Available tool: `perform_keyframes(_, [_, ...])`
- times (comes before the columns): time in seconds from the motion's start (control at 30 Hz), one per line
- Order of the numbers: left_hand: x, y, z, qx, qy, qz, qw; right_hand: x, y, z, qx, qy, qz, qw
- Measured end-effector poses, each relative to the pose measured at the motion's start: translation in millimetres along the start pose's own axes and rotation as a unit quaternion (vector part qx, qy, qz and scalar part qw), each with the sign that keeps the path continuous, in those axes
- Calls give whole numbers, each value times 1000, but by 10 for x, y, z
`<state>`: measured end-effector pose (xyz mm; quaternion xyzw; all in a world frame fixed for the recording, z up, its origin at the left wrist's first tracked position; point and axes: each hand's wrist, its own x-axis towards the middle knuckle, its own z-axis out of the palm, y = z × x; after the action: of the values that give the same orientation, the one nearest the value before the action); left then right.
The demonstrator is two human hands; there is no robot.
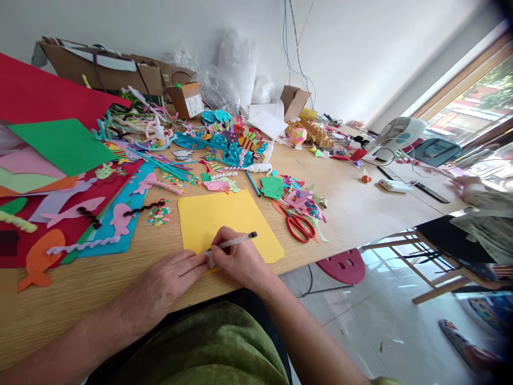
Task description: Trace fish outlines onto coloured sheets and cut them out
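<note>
A yellow sheet of paper [226,214] lies before me near the table's front edge. My right hand [236,259] is closed around a pen [236,240] with a clear barrel and a dark end, its tip low over the sheet. Under the tip, a small pale piece [211,261] rests on the yellow paper; its kind is unclear. My left hand [172,275] lies flat, fingers stretched out, with the fingertips at that piece on the sheet's lower left edge. Red-handled scissors [300,227] lie right of the sheet, and a teal pen [253,183] beyond it.
Paper fish [42,256] with pipe-cleaner tails and stacked coloured sheets [64,144] cover the left. Paper scraps [302,198] lie right of the sheet. Cardboard boxes [108,69] stand along the wall. At far right, a person's arm [473,190] rests at the table above a wooden chair [425,256].
</note>
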<state>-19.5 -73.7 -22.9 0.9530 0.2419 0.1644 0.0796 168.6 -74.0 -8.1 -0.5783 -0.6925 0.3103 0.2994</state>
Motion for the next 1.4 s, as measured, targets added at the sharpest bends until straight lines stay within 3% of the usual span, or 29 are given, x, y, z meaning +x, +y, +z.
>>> perform_keyframes(0.43, [-4, 12, 3, -77, 15, -34, 996, 16, -42, 43, 3, -19, -3, 1000])
perform_keyframes(0.6, [-28, -18, 23, -42, 2, -18, 999, 31, -69, 41, -3, -24, -1, 1000])
perform_keyframes(0.83, [-112, -53, 103, 44, 29, -5, 999, 36, -64, 42, 2, -21, -8, 1000])
perform_keyframes(1.07, [-131, -26, 95, 49, 74, -9, 996, 38, -45, 51, 23, -36, -1, 999])
perform_keyframes(1.4, [-168, -46, 152, 43, 49, -28, 997, 33, -29, 69, 27, -28, -3, 999])
